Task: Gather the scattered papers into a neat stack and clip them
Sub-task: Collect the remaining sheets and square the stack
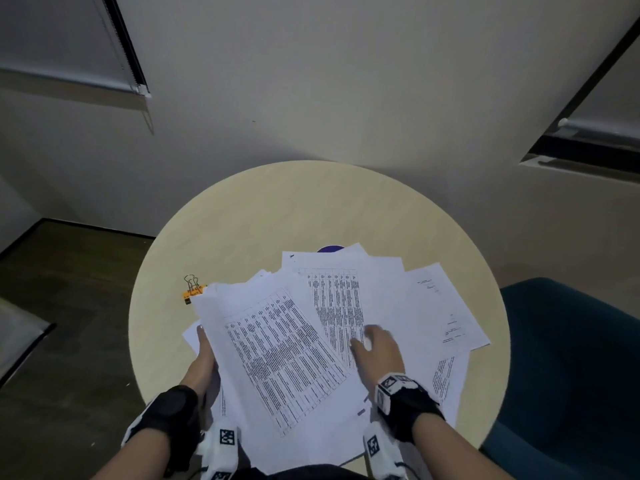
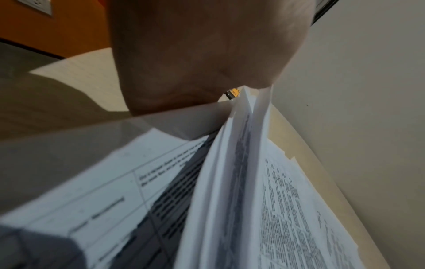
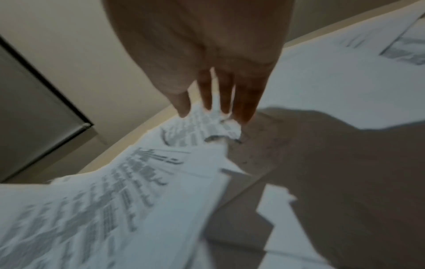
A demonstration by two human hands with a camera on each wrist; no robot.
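Both hands work the papers (image 1: 277,348): left hand (image 1: 204,362) grips their edge, right hand (image 1: 375,348) presses flat, fingers straight.

My left hand (image 1: 204,358) grips the papers' (image 1: 277,358) left edge; my right hand (image 1: 377,348) lies palm down, fingers (image 3: 243,102) straight, on them.

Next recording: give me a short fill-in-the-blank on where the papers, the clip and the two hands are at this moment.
1. The papers lie fanned out on a ____ table.
2. The orange binder clip sits at the ____ edge of the pile.
3. The ____ hand holds a tilted bundle of sheets by its edge.
4. The right hand rests on the ____.

Missing words: round; left; left; papers
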